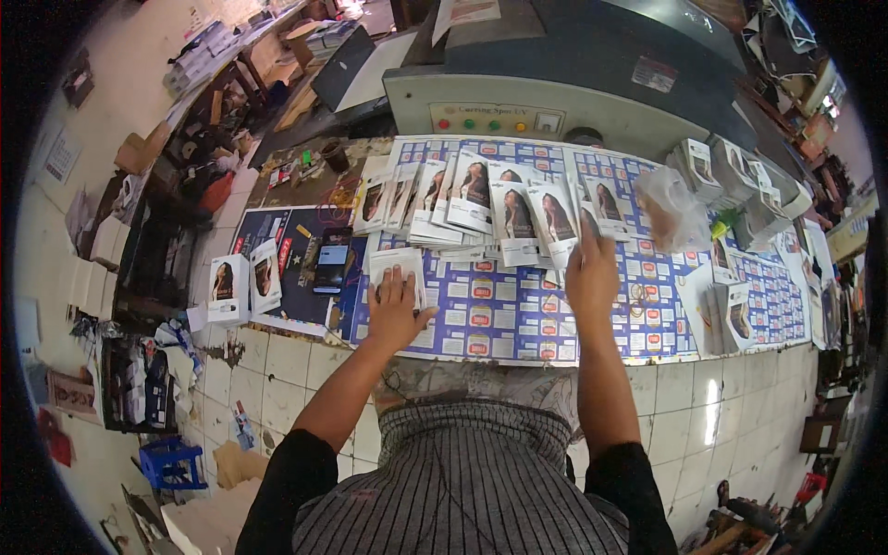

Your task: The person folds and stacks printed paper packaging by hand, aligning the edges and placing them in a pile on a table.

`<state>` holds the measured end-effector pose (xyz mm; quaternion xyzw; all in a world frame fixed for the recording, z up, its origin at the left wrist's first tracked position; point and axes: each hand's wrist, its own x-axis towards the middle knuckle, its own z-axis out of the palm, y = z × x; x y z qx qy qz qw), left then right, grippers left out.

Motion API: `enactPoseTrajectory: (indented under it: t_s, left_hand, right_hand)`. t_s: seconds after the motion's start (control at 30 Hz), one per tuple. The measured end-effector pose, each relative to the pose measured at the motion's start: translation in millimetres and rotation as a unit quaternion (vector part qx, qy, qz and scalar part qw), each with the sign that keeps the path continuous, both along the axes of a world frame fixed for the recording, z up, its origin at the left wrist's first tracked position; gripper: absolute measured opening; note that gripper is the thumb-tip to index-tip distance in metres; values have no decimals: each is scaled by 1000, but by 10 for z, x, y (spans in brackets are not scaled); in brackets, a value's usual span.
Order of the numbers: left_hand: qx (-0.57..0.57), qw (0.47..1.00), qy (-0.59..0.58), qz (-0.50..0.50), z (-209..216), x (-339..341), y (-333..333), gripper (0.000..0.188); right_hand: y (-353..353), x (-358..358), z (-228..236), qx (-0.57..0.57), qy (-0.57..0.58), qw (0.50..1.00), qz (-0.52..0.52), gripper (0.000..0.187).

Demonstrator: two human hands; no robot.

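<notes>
My left hand (392,301) lies flat with fingers spread on a white leaflet (413,263) near the table's front edge. To the right, my right hand (593,273) is closed on the lower end of a printed leaflet (589,222), part of which my fingers hide. That one is at the right side of a spread pile of white leaflets (469,194), each printed with a picture of a long-haired person. Another leaflet (608,202) lies just beyond my right fingers.
Leaflet stacks stand at the left (228,289) and back right (698,171). A phone (331,264) lies left of my left hand. A clear plastic bag (671,211) sits right of the pile. Behind the table (481,319) rises a machine with coloured buttons (495,120).
</notes>
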<state>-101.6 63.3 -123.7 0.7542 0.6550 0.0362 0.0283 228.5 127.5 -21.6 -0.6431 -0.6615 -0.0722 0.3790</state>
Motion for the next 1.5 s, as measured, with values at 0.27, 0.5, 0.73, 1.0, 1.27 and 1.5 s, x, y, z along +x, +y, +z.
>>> enactPoseTrajectory:
  t_s: [0.27,0.5,0.73,1.0,1.27,1.5]
  left_hand:
    - [-88,994,6,61,-79,77,-129,98]
    - [-166,980,-92,-55,-91,435,-344,83]
    - [-125,968,-201,-78,-115,549,-374,62]
    - [-140,953,-261,-65,-117,472,-413,54]
    - [99,852,-496,139,-214,353,-171,71]
    - [-401,432,-804,76,266,512,-198,65]
  right_hand:
    - [266,-20,-677,-53,15,990,131,59]
    - [-465,-859,-1168,-503,390,741,214,52]
    - [-553,-1016,-1553,-403,598,658,217,46]
    - [-598,-1065,-1416,-291,240,881,285,41]
    - [-605,-773,-1198,-354,483,762,244,28]
    - [-694,-729,-810,-368,735,471,320,27]
